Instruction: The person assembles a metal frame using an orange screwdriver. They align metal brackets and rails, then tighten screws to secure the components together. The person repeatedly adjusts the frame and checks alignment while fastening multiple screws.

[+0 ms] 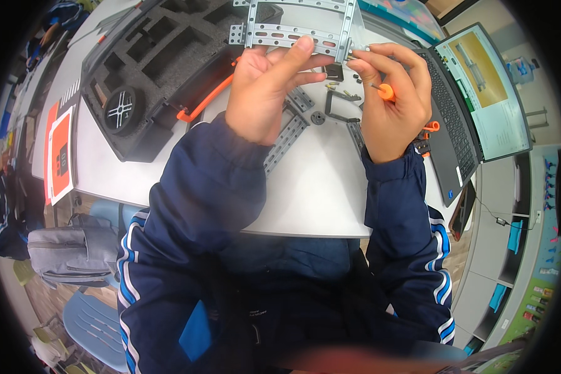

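Observation:
My left hand (255, 103) grips a grey metal frame (272, 35) built from perforated bars, thumb on top of the near crossbar and fingers beneath. The frame is held up above the table at the top of the view, its far part cut off. Against its right corner, the fingertips of my right hand (396, 115) pinch close to a small fitting (359, 48), partly hidden. An orange-handled screwdriver (387, 92) with a thin shaft is tucked in that same hand. Below lie loose perforated bars (285, 142), a small round dark gear (318, 118) and a dark bracket (336, 111).
An open dark case (162, 81) with foam cutouts stands at left, a black wheel (124, 111) at its corner. Orange-and-white booklets (62, 159) lie beyond it. An open laptop (458, 124) is at right. A grey backpack (75, 249) rests by a blue chair (96, 324).

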{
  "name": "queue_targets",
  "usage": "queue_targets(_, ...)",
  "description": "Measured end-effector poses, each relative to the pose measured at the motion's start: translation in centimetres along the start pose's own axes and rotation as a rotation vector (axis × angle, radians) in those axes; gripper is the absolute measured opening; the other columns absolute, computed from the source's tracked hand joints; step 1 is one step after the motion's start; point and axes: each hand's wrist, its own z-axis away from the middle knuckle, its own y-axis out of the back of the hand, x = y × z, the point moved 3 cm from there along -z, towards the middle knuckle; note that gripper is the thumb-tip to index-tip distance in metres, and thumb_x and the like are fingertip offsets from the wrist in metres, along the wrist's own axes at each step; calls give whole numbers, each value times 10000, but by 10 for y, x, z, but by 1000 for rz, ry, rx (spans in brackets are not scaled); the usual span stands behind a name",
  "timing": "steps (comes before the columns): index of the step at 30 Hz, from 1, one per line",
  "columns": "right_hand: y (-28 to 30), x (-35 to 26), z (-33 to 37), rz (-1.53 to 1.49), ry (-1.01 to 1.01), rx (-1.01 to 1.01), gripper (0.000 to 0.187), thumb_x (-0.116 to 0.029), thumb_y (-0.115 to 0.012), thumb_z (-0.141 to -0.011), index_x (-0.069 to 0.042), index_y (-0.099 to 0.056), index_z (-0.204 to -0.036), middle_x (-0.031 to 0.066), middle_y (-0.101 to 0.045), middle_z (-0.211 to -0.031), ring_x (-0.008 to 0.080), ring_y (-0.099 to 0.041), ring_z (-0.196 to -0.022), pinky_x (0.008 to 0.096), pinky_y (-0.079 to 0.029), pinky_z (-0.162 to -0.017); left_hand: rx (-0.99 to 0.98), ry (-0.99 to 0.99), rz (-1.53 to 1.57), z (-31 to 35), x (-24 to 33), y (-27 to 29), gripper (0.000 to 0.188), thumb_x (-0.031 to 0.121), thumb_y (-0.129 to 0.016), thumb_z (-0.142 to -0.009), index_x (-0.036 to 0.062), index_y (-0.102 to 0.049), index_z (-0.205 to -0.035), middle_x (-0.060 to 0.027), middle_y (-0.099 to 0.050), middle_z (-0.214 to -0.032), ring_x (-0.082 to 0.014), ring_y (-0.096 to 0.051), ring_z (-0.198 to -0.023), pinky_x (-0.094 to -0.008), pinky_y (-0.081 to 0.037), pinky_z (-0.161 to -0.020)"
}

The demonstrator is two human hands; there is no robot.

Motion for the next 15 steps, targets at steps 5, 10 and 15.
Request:
queue_targets(5,-2,0,1,36,22,-16,167,-55,-754,-745,-62,-715,-907,56,-595,-1007,141,-613,-694,232,-484,-572,19,-15,3,0,0,2,338,281,-606,-919,20,-552,-1127,-83,-630,-1097,-190,-617,-1022,-295,-503,-837)
queue_targets(10,-6,0,3,-33,-53,-9,175,-52,-750,-752,-80,-722,-922,46,-601,-1013,123,-578,-653,233,-459,-558,11,-4,16,-2,0,5,340,298,-617,-912,28,-564,-1112,-79,-635,-1097,-192,-617,-1024,-299,-498,-838)
queue_targets(15,-2,1,1,6,-105,5,167,-73,-761,-749,-95,-722,-910,36,-604,-1009,110,-531,-665,230,-417,-559,8,9,35,-3,-3,7,316,293,-621,-910,39,-589,-1095,-75,-652,-1070,-179,-623,-1015,-293,-497,-829)
